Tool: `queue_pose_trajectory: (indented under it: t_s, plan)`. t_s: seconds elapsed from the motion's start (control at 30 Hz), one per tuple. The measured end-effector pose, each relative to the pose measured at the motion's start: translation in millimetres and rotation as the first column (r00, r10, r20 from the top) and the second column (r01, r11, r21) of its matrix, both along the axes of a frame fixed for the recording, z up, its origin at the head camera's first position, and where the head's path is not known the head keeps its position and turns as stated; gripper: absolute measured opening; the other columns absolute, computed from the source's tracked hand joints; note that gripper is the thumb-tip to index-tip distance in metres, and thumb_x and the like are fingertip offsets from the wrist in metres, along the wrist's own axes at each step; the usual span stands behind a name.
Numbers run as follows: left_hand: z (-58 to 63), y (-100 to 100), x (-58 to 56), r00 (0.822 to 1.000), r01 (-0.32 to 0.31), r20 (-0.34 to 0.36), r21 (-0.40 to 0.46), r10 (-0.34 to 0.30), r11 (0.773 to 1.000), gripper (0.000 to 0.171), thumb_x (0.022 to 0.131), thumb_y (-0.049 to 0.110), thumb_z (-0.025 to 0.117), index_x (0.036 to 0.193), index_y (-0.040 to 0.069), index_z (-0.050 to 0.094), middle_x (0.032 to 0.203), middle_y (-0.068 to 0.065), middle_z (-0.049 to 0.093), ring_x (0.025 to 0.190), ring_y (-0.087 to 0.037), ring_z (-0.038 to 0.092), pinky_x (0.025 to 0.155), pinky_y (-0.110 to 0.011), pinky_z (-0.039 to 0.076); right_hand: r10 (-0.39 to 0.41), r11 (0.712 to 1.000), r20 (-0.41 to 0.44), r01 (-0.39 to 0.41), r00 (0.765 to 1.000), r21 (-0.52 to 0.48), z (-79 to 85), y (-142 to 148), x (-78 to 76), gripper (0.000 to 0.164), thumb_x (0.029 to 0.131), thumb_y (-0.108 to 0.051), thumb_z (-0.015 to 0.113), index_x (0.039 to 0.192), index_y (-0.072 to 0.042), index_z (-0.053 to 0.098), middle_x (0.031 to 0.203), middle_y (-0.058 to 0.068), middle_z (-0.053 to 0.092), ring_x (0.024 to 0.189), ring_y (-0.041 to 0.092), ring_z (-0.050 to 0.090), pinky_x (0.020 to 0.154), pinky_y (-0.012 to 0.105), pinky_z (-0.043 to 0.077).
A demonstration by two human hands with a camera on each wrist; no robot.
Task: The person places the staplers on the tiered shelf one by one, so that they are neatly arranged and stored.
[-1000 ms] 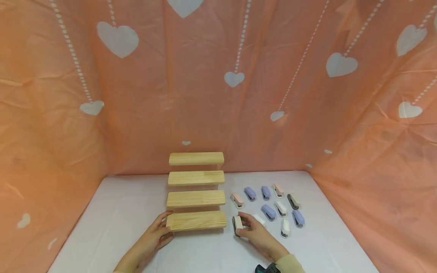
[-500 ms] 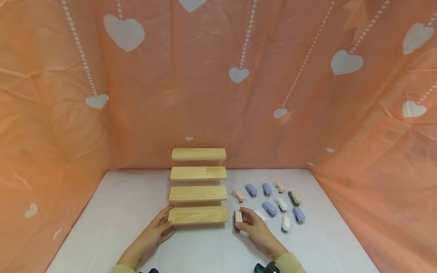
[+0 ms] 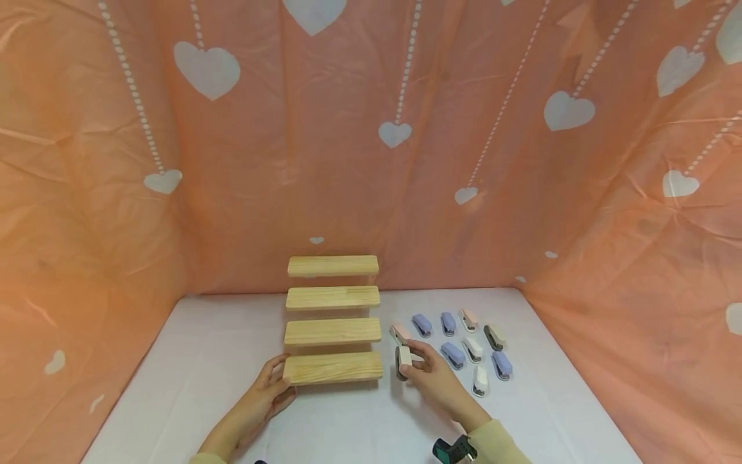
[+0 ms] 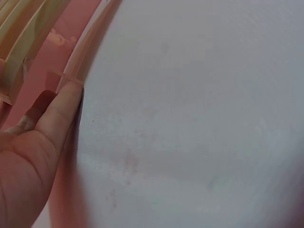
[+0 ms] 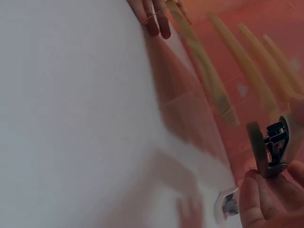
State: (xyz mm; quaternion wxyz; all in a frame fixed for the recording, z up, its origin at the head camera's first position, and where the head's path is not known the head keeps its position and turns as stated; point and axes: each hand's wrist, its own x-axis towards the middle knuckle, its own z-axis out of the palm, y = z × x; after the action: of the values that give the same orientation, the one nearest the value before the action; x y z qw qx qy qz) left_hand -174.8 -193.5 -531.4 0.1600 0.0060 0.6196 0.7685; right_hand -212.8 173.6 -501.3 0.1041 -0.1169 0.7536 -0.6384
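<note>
A small stapler (image 3: 405,356) with a cream top and dark base is pinched between the thumb and fingers of my right hand (image 3: 437,380). In the right wrist view the stapler (image 5: 259,147) hangs above the white table, its metal inside facing the camera. My left hand (image 3: 261,396) grips the left end of a stepped rack (image 3: 333,369) with several pale wooden shelves, at its lowest shelf. The left wrist view shows the fingers (image 4: 59,111) at a clear edge of it. Just behind my right hand lies a pink stapler (image 3: 400,332), partly covered.
Several staplers lie on the table to the right: purple ones (image 3: 453,354), white ones (image 3: 480,380), another pink one (image 3: 468,319) and a cream-and-dark one (image 3: 494,336). An orange cloth (image 3: 336,167) with white hearts encloses the table (image 3: 220,335) at the back and sides.
My right hand has lifted the cream stapler and moved it slightly away from me, towards the pink one. The left hand stays on the rack. The head view has shifted a little.
</note>
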Motion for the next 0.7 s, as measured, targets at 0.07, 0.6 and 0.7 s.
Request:
queue_pose_trajectory:
  t_s: [0.07, 0.6, 0.7]
  plan:
    - [0.0, -2.1, 0.5, 1.0, 0.005, 0.0, 0.002, -0.005, 1.0, 0.06, 0.101, 0.015, 0.05, 0.149, 0.013, 0.014, 0.157, -0.028, -0.002, 0.139, -0.044, 0.02, 0.108, -0.043, 0.037, -0.004, 1.0, -0.004, 0.003, 1.0, -0.008, 7.9, -3.3, -3.6, 0.067, 0.089, -0.022, 0.071, 0.144, -0.004, 0.038, 0.145, 0.02, 0.042, 0.122, 0.034, 0.051, 0.089, 0.035, 0.053]
    - [2.3, -2.0, 7.3, 0.998, 0.059, 0.016, 0.007, -0.059, 0.998, 0.066, 0.103, 0.024, 0.047, 0.152, 0.015, 0.005, 0.149, -0.038, 0.001, 0.137, -0.052, 0.016, 0.111, -0.043, 0.034, -0.007, 0.999, -0.215, 0.014, 0.977, 0.029, 79.1, -42.0, -42.6, 0.056, 0.092, -0.015, 0.068, 0.143, -0.01, 0.043, 0.139, 0.014, 0.05, 0.12, 0.032, 0.053, 0.094, 0.037, 0.051]
    - [3.0, -2.2, 5.7, 0.999, 0.047, 0.012, 0.002, -0.047, 0.999, 0.065, 0.103, 0.023, 0.047, 0.152, 0.015, 0.005, 0.152, -0.036, -0.006, 0.137, -0.052, 0.014, 0.111, -0.045, 0.033, 0.027, 0.999, -0.256, -0.021, 0.966, 0.028, 88.1, -57.3, -53.1, 0.059, 0.092, -0.017, 0.068, 0.144, -0.011, 0.041, 0.139, 0.011, 0.049, 0.12, 0.029, 0.052, 0.098, 0.039, 0.049]
